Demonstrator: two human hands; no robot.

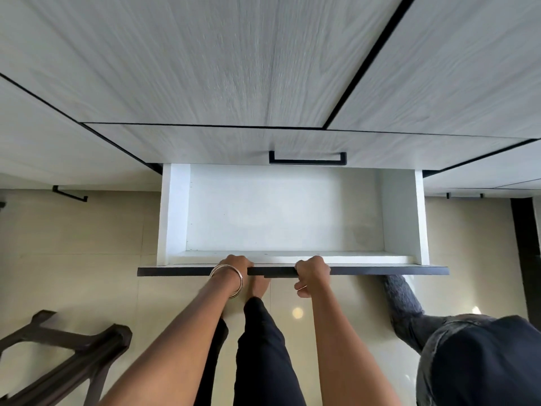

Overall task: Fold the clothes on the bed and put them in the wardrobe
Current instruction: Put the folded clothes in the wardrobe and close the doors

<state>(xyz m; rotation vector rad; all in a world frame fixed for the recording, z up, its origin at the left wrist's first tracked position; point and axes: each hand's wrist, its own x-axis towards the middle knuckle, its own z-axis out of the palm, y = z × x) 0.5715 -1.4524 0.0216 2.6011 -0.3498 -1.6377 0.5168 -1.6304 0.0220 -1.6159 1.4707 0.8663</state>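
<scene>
A pale grey wood-grain wardrobe fills the upper view, and its wide white-lined drawer stands pulled out over the glossy beige tiled floor. The left hand, with thin metal bangles at the wrist, curls its fingers over the drawer's dark front edge. The right hand grips the same edge just beside it, fingers wrapped round. Above the drawer, a black bar handle sits on the closed drawer front. A pile of dark folded clothes lies at the lower right. A dark wooden chair stands at the lower left.
</scene>
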